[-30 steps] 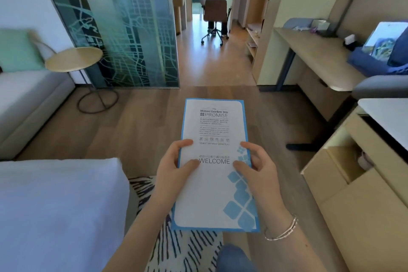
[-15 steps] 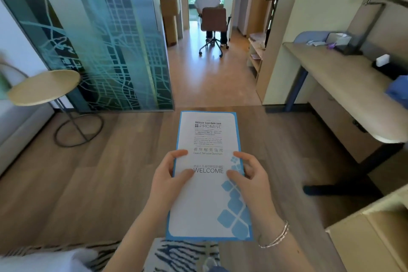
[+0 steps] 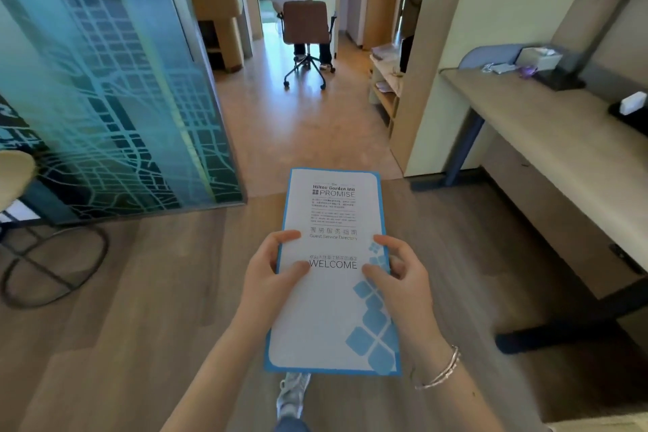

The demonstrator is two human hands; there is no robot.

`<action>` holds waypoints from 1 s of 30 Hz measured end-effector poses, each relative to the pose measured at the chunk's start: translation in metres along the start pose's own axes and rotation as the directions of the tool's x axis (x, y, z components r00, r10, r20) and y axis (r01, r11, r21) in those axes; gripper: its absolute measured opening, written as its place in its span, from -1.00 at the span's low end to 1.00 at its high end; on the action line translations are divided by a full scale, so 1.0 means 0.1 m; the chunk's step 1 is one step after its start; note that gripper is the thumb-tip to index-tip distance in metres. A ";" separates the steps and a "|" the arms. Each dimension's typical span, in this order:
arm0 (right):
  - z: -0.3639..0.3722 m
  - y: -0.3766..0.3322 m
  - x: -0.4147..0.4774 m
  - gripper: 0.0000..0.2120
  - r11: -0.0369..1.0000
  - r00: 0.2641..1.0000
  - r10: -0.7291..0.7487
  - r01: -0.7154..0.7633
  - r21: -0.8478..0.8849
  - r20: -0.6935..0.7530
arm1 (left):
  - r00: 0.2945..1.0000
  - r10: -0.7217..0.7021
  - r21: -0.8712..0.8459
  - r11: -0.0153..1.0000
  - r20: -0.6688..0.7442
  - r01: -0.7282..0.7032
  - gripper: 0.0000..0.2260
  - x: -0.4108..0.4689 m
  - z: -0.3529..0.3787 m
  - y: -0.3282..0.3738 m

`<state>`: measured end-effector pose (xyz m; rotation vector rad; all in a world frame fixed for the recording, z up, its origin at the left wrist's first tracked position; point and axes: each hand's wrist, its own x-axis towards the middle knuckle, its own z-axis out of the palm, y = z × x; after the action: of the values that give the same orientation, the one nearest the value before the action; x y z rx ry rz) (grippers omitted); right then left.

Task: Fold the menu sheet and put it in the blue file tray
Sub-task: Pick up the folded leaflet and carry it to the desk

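So the menu sheet (image 3: 333, 277) is pinched from both sides at about its middle, low in the centre of the frame. The left hand (image 3: 270, 281) is closed on the left edge, thumb laid flat on the printed face next to the WELCOME line, the fingers curled round behind. The right hand (image 3: 399, 277) is clamped on the right edge the same way, thumb on top over the blue tile pattern, a bracelet (image 3: 441, 370) seen on that wrist. Held like that, the sheet is kept flat and level out in front of the body, text facing up, probably so it doesn't flop while being carried. It looks narrow and tall, and a blue edge shows along the right side, so it may already be folded, but that can't be confirmed from here.

Below the sheet a shoe (image 3: 292, 393) is seen on the wood floor (image 3: 168, 291), so the sheet is clearly held in the air, not resting on anything. A frosted glass partition (image 3: 115, 88) fills the upper left, a long desk (image 3: 547, 130) runs down the right side, and a seated person on an office chair (image 3: 306, 24) is seen at top centre, well away. No blue file tray can be picked out anywhere in view, so the drop-off is judged still to come.
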<state>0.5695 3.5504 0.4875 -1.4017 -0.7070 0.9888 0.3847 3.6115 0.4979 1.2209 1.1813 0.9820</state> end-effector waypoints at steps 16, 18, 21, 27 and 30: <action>-0.12 -0.57 2.95 -0.63 0.996 0.853 -0.036 0.070 0.046 -0.520 | 0.863 0.062 0.081 0.990 0.501 -0.118 -0.61 3.71 1.55 0.67; -0.30 -0.56 3.28 -0.64 0.998 0.835 -0.012 0.041 0.041 -0.551 | 0.846 0.038 0.078 0.993 0.533 -0.094 -0.61 4.04 1.87 0.61; -0.62 -0.62 3.78 -0.64 0.999 0.809 0.004 0.029 0.046 -0.588 | 0.821 0.039 0.071 0.993 0.569 -0.097 -0.63 4.49 2.43 0.60; -1.44 -0.93 4.61 -0.65 0.992 0.727 -0.003 0.087 0.088 -0.687 | 0.721 0.033 0.084 0.989 0.692 -0.125 -0.62 5.21 3.71 0.88; -1.87 -1.04 4.89 -0.62 0.990 0.628 -0.006 0.115 0.085 -0.778 | 0.644 0.059 0.092 0.976 0.763 -0.199 -0.63 5.47 4.39 0.97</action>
<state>0.9694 3.9035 0.5008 -1.4991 -0.0223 0.2715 0.9069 4.0898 0.5092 1.6500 0.4985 0.3607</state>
